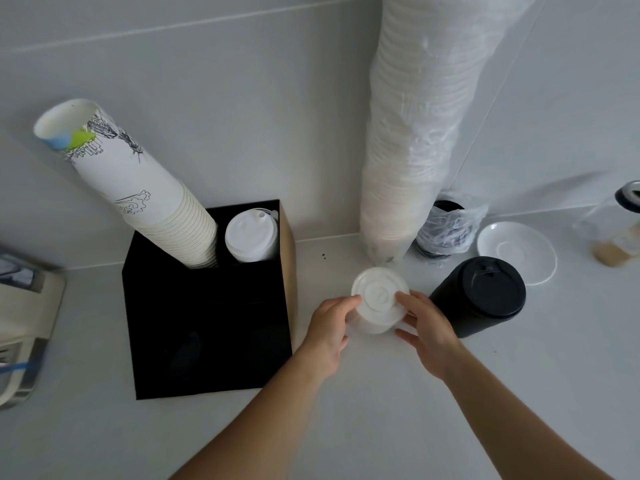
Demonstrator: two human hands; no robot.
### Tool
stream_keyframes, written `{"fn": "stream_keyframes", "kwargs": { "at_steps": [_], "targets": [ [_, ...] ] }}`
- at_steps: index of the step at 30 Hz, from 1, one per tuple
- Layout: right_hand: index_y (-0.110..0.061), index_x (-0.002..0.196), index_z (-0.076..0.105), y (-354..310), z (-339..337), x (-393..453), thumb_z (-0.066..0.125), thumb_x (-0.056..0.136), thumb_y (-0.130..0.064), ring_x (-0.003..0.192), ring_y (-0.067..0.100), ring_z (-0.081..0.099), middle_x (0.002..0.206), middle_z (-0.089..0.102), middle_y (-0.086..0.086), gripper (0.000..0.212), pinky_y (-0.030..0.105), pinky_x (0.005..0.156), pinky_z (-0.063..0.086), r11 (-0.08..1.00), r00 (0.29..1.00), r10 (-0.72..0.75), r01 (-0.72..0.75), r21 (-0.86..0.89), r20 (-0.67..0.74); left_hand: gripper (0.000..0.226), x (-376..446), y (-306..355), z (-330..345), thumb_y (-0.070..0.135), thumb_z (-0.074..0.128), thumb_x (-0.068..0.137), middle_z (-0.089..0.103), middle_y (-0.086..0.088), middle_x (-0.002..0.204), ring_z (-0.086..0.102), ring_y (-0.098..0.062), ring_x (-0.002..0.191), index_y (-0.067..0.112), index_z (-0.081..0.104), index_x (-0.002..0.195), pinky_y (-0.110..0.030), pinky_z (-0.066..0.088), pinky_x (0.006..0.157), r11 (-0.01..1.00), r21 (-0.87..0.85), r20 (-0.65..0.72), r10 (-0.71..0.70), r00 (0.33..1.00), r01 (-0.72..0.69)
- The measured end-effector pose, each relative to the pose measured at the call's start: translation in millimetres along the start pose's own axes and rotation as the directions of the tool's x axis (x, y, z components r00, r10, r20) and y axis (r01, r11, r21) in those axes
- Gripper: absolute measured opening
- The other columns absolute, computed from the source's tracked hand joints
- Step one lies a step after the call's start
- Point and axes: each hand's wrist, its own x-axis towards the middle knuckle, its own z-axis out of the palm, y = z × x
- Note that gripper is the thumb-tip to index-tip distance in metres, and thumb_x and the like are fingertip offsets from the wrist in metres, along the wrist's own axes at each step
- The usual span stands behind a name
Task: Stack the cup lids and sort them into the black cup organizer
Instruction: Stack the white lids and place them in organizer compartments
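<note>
A short stack of white cup lids (377, 299) stands on the white counter, to the right of the black cup organizer (207, 327). My left hand (329, 334) grips the stack's left side and my right hand (429, 334) grips its right side. In the organizer's back right compartment sits a stack of white sip lids (251, 235). A leaning stack of printed paper cups (138, 188) fills the back left compartment. The two front compartments look dark. A stack of black lids (481, 296) stands just right of my right hand.
A tall plastic-wrapped sleeve of white lids (426, 126) leans against the wall behind. Beside it are a bagged black stack (443, 230), a white saucer (516, 252) and a jar (620, 233) at far right. A beige appliance (24, 323) sits at the left edge.
</note>
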Motion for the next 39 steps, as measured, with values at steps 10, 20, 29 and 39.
{"fn": "stream_keyframes", "kwargs": {
  "at_steps": [10,20,29,39],
  "targets": [
    [-0.013,0.11,0.062,2.3,6.7,-36.4,0.06,0.092,-0.023,0.107,0.027,0.063,0.114,0.068,0.01,0.02,0.043,0.1,0.048,0.997,0.996,-0.081,0.081,-0.001,0.039,0.029,-44.8,-12.0,-14.8,0.034,0.069,0.083,0.067,-0.003,0.111,0.062,-0.017,0.107,0.016,0.062,0.105,-0.037,0.048,0.101,0.993,-0.065,0.003,0.097,0.995,-0.097],
    [-0.01,0.112,0.062,-2.5,35.4,-89.9,0.061,0.091,-0.015,0.104,0.026,0.065,0.112,0.068,0.011,0.022,0.039,0.091,0.051,0.966,0.948,-0.216,0.242,-0.089,0.234,0.025,-105.3,-29.5,-59.9,0.021,0.069,0.085,0.07,-0.014,0.113,0.064,-0.019,0.111,0.007,0.064,0.105,-0.033,0.045,0.104,0.951,-0.17,-0.019,0.259,0.966,-0.259],
    [-0.011,0.115,0.061,4.3,74.5,-114.2,0.061,0.091,-0.015,0.106,0.027,0.065,0.115,0.067,0.012,0.025,0.036,0.089,0.051,0.945,0.913,-0.189,0.269,-0.185,0.361,0.039,-138.5,-38.3,-104.7,0.024,0.069,0.084,0.07,-0.004,0.114,0.065,-0.013,0.109,0.017,0.06,0.121,-0.027,0.049,0.091,0.915,-0.163,-0.094,0.359,0.928,-0.37],
    [-0.013,0.114,0.063,1.2,145.9,-104.0,0.059,0.089,-0.009,0.104,0.026,0.062,0.116,0.066,0.014,0.025,0.03,0.082,0.051,0.889,0.883,-0.061,0.26,-0.377,0.466,0.016,-158.2,-37.0,-144.6,0.02,0.06,0.089,0.068,0.005,0.104,0.06,-0.008,0.104,0.033,0.069,0.087,-0.028,0.046,0.092,0.915,-0.219,-0.155,0.311,0.938,-0.34]
  ]
}}
